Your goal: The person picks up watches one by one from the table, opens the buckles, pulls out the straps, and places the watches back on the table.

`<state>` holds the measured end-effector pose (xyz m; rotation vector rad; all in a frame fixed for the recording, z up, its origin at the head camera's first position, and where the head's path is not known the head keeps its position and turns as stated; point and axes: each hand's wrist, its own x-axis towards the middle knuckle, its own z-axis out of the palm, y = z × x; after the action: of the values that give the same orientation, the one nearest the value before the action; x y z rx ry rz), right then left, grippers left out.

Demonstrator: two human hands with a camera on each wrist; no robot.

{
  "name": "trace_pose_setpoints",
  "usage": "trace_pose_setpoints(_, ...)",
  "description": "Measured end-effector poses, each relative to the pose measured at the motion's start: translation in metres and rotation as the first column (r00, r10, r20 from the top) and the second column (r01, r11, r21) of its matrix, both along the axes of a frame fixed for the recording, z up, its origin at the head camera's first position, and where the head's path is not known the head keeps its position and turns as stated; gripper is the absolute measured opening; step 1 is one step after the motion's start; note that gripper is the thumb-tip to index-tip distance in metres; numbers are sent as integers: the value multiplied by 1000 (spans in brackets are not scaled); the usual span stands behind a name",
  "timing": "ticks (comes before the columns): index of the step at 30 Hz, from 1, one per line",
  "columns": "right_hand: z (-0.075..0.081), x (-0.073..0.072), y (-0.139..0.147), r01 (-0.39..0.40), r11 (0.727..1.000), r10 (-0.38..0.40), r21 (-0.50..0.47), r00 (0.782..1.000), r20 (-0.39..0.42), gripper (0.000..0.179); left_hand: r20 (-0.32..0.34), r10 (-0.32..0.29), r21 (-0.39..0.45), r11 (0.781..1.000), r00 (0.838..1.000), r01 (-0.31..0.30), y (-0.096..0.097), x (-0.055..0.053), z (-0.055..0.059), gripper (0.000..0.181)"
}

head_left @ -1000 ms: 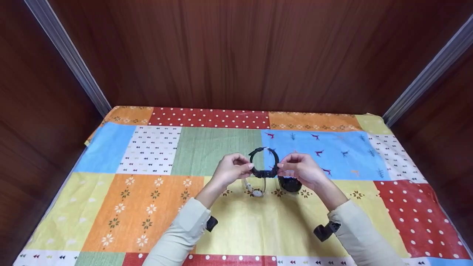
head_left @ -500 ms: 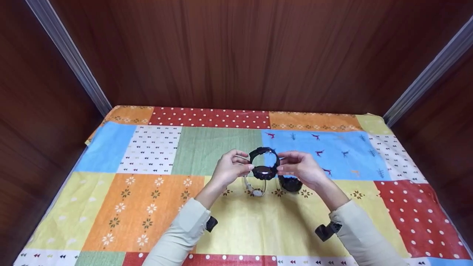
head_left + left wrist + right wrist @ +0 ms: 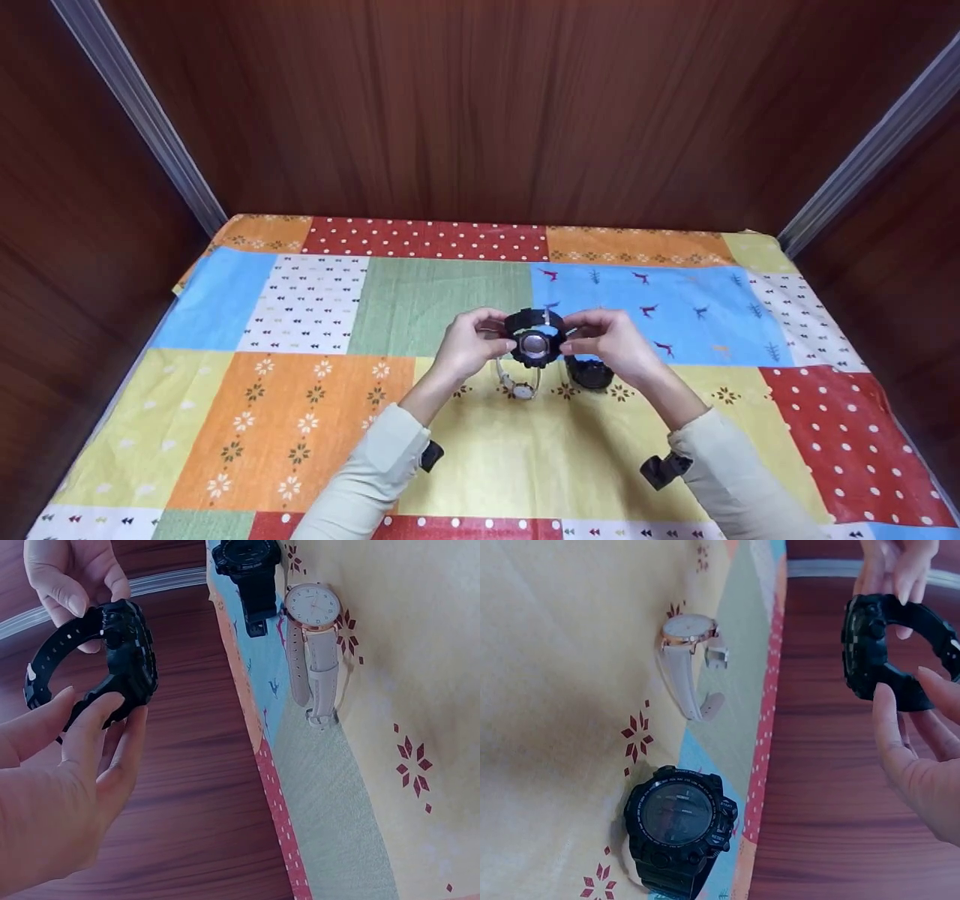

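Nearest are the pale sleeves, the left sleeve [image 3: 367, 465] and the right sleeve [image 3: 739, 465], with a black camera [image 3: 664, 471] at the right wrist and another at the left. Beyond them the left hand [image 3: 474, 346] pinches one side of the held watch [image 3: 535, 346] between thumb and fingers, and the right hand [image 3: 611, 345] pinches the other side in the same way. The held watch is black and hangs between the hands, off the cloth [image 3: 435, 304], its face towards the person. Its strap curves round behind the face in what looks like a ring; fingers cover part of it, so I cannot tell for sure that it is fastened.

Past and below the hands, the white watch [image 3: 313, 605] lies on the cloth, its strap ends seemingly apart, so probably undone. Near it, on the person's right, the other black watch [image 3: 676, 819] rests on the cloth, face up; its buckle cannot be made out. Neither is touched.

As I judge it, the work is partway: one watch is up and being shown or inspected, and setting it down is left. Whether the other two are finished with or waiting, the pictures do not show. Farthest off stands the brown wall [image 3: 450, 112]
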<state>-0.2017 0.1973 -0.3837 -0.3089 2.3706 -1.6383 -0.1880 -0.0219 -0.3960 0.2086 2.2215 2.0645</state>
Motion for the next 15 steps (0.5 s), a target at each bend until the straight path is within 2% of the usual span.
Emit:
trace_pose_setpoints(5,-2,-1,-2,-4,1000,4,4,1000,-19,36,-45,4,-51,999,999,-6,0,0,-2,30)
trace_pose_setpoints(15,-2,-1,-3,-27,999,28,20,999,-29,36,-50,14,-90,996,999,-19,0,1,0,26)
